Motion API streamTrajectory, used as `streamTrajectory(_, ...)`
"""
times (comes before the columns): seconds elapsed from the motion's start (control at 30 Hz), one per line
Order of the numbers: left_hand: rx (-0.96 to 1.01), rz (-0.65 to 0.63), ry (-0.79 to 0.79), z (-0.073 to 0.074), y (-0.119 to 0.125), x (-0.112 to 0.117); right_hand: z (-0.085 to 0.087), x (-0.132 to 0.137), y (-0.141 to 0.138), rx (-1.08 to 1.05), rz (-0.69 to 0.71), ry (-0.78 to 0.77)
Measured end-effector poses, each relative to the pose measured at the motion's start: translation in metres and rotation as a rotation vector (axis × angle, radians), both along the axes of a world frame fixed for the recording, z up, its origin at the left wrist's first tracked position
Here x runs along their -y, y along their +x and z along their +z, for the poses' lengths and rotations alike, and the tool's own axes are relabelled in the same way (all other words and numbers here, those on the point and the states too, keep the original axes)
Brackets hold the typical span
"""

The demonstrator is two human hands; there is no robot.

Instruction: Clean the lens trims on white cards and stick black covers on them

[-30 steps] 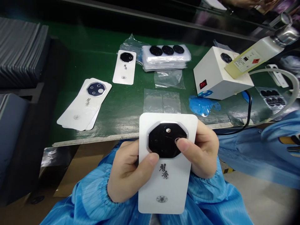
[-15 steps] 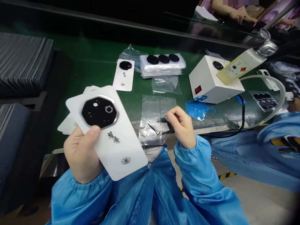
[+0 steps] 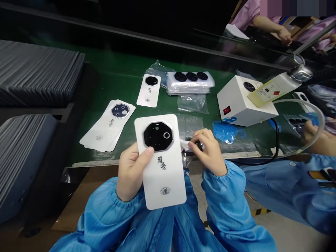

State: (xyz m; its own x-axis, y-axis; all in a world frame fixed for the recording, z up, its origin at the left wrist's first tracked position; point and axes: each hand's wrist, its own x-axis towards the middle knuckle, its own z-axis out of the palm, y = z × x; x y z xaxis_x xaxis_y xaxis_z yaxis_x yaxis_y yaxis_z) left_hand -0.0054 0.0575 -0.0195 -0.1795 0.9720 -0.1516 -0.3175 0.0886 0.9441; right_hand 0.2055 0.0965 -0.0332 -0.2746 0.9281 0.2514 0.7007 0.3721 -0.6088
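**White phone-back card gripped in the left hand, held over the front edge of the green bench mat.**
Its black octagonal lens plate faces up, with the left thumb pressed just below. A small white film scrap is pinched in the right hand, its far end hidden by the fingers. A clear plastic bag is partly hidden by the card; black lens pieces are stacked in a second bag farther back.

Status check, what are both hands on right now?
Left hand: holding white card, black octagonal lens facing up. Right hand: pinching small white film tab. Clear plastic sheet lies just beyond the card.
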Motion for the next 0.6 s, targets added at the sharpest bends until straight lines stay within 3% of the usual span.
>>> streamTrajectory(0.17,-0.048,-0.073,-0.024,0.001,0.004,0.003,0.008,0.01,-0.01,-0.665,-0.13,0.035)
streamTrajectory(0.27,-0.109,-0.111,-0.01,0.0,0.005,0.004,0.016,0.018,-0.024,-0.89,-0.122,0.128)
streamTrajectory(0.33,-0.161,-0.135,0.024,-0.002,0.006,0.004,0.021,0.022,-0.034,-0.918,-0.076,0.149)
streamTrajectory(0.43,-0.243,-0.16,0.091,-0.005,0.007,0.005,0.026,0.026,-0.045,-0.784,-0.045,0.104)
streamTrajectory(0.53,-0.323,-0.19,0.165,-0.007,0.007,0.006,0.027,0.025,-0.049,-0.701,-0.104,-0.058)
streamTrajectory(0.6,-0.37,-0.21,0.217,-0.007,0.007,0.005,0.026,0.024,-0.047,-0.732,-0.068,-0.226)
